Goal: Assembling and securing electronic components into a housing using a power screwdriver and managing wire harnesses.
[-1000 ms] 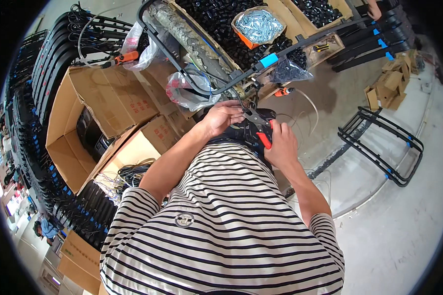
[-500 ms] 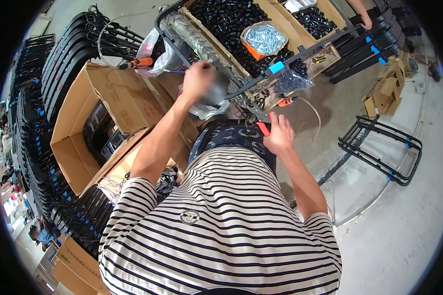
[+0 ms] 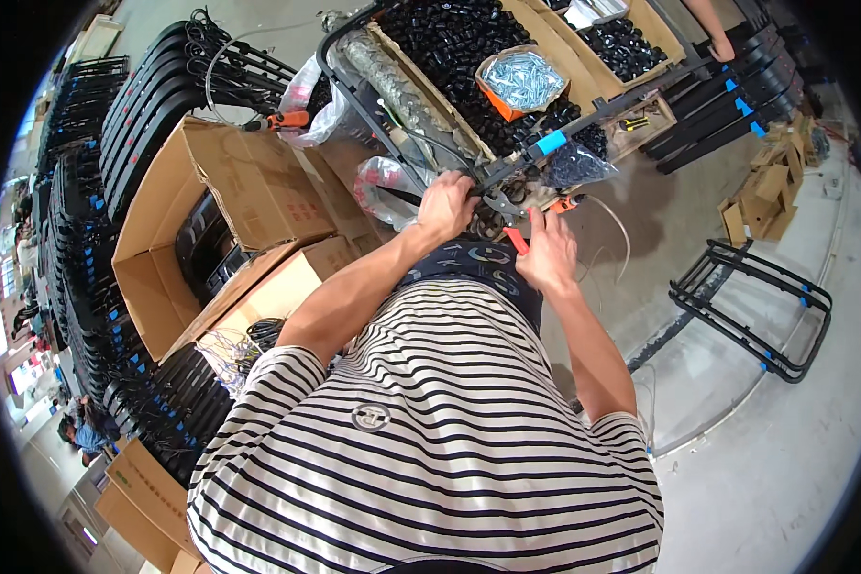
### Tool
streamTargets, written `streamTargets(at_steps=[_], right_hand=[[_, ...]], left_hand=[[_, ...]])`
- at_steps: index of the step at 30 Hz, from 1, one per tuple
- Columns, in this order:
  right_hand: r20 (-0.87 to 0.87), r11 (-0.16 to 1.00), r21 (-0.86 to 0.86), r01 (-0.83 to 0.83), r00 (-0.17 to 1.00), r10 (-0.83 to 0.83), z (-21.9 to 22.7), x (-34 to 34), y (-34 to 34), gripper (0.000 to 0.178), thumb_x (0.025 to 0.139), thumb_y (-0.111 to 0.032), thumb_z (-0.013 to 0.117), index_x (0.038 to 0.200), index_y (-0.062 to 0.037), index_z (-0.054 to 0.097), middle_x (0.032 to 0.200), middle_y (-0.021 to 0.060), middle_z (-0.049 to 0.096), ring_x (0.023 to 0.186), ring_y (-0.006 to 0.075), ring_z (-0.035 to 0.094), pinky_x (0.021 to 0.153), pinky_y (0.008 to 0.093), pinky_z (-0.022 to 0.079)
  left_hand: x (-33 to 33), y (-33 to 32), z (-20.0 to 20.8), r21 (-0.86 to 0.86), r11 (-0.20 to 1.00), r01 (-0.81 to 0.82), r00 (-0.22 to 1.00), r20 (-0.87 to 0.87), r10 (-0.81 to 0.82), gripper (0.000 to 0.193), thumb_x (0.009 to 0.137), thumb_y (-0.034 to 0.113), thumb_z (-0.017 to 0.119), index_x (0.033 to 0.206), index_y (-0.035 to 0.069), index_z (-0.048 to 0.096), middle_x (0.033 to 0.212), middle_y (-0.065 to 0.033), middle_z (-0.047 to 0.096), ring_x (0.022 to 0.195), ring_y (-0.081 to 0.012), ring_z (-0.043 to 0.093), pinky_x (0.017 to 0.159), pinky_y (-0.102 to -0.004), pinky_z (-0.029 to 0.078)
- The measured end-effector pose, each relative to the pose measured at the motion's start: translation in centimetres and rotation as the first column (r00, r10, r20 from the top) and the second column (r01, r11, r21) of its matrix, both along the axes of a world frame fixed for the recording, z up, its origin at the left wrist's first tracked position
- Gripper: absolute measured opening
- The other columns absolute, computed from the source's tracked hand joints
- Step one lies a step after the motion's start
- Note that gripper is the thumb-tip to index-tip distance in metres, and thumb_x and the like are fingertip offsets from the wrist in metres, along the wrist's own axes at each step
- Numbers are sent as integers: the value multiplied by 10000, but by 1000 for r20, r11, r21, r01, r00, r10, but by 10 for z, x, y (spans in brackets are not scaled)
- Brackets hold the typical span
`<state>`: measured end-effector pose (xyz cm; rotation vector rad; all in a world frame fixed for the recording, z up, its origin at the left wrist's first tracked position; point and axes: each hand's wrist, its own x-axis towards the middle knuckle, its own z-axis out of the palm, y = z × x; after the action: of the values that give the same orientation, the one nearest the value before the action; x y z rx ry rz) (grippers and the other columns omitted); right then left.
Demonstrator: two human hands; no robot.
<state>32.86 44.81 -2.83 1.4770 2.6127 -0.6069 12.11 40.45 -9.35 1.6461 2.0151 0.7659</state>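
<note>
My right hand [image 3: 548, 253] is closed round the red handles of a pair of hand cutters [image 3: 515, 237], whose grey jaws point up and left. Close to those jaws, my left hand [image 3: 447, 206] is curled shut by the corner of a black tubular metal frame [image 3: 392, 143]. Whatever its fingers grip is hidden. The frame lies across the bench, with blue tape [image 3: 551, 143] wrapped on its near bar. Just left of my left hand is a clear plastic bag [image 3: 383, 182].
Black caps [image 3: 440, 43] fill a cardboard tray; a box of screws [image 3: 522, 80] sits among them. Orange-handled tools [image 3: 287, 120] lie left and right. An open carton [image 3: 268, 187] stands left, a black rack [image 3: 751, 311] right. Another person's hand [image 3: 722, 50] touches the far right end.
My left hand has come right and toward me, from beside the frame's left bar to the cutter's jaws. My right hand keeps its grip on the cutters. The view has shifted slightly.
</note>
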Motion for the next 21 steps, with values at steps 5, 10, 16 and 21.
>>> streamTargets(at_steps=[5, 10, 16, 21], right_hand=[[-66, 994, 111, -11, 998, 18, -19, 19, -5, 632, 641, -101, 718, 1229, -16, 500, 1009, 155, 525, 964, 354, 544, 821, 459, 462], [-149, 978, 209, 18, 989, 14, -31, 21, -10, 623, 629, -126, 737, 1196, -12, 508, 965, 148, 518, 892, 338, 552, 754, 441, 461], [-140, 980, 192, 45, 990, -18, -17, 9, -10, 640, 616, -157, 751, 1190, -13, 507, 933, 145, 517, 870, 331, 562, 735, 421, 470], [-181, 998, 17, 54, 982, -50, -16, 21, 5, 683, 601, -127, 732, 1235, 5, 516, 933, 161, 536, 895, 351, 572, 759, 425, 483]], left_hand=[[15, 5, -2, 117, 993, -8, 1000, -8, 9, 257, 742, 153, 721, 931, 23, 604, 886, -153, 590, 872, -359, 580, 779, -440, 477], [25, 8, -2, 76, 997, 2, 994, -112, 7, 251, 731, 138, 712, 918, 25, 588, 875, -150, 578, 868, -348, 572, 777, -431, 474], [31, 10, -2, 104, 995, 9, 989, -149, 7, 244, 713, 111, 699, 913, 26, 587, 864, -147, 568, 862, -339, 566, 763, -420, 469], [29, 10, -4, 175, 984, 19, 991, -132, 4, 233, 723, 122, 710, 901, 19, 601, 843, -145, 561, 815, -339, 570, 723, -421, 468]])
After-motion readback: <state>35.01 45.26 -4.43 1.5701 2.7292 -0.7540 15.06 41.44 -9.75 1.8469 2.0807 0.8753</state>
